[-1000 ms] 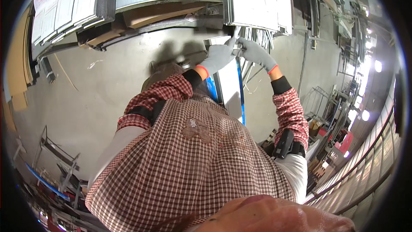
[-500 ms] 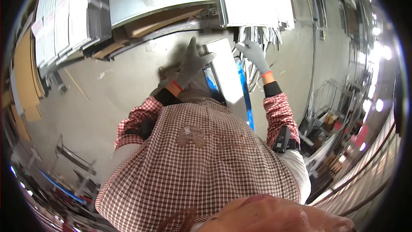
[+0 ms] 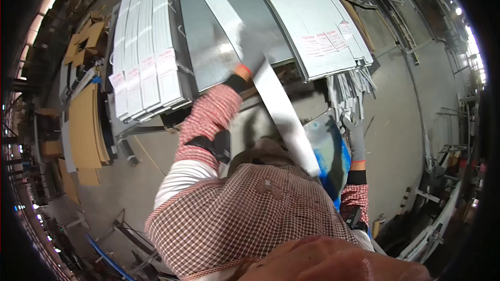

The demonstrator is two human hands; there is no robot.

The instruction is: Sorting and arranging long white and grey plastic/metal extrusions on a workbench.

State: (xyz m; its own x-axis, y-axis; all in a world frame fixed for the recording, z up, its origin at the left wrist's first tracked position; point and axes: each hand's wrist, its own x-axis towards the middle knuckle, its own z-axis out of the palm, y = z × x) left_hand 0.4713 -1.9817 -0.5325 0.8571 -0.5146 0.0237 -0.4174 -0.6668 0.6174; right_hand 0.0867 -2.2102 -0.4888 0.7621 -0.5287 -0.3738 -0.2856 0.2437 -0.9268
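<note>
A person in a red-and-white checked shirt is bending over a grey concrete floor; the left hand, in a grey glove with an orange cuff, is gripping a long, narrow strip of pale grey sheet metal, its fingers closed around the strip about halfway along it; the strip is running slantwise from the upper left, where it is lying over a large flat grey metal sheet, down to the right towards the person's shoulder; motion is blurring the glove, so the exact finger placement is hard to tell. The right hand, also in a grey glove, is resting with curled fingers on the upper edge of a grey metal panel with a blue-coated face, which is standing just beside the strip's lower end; whether it is truly clamping that edge I cannot tell. A stack of pale grey sheets with white labels is lying to the upper right; a row of folded light grey profiles is lying to the left; brown cardboard pieces are lying farther left.
</note>
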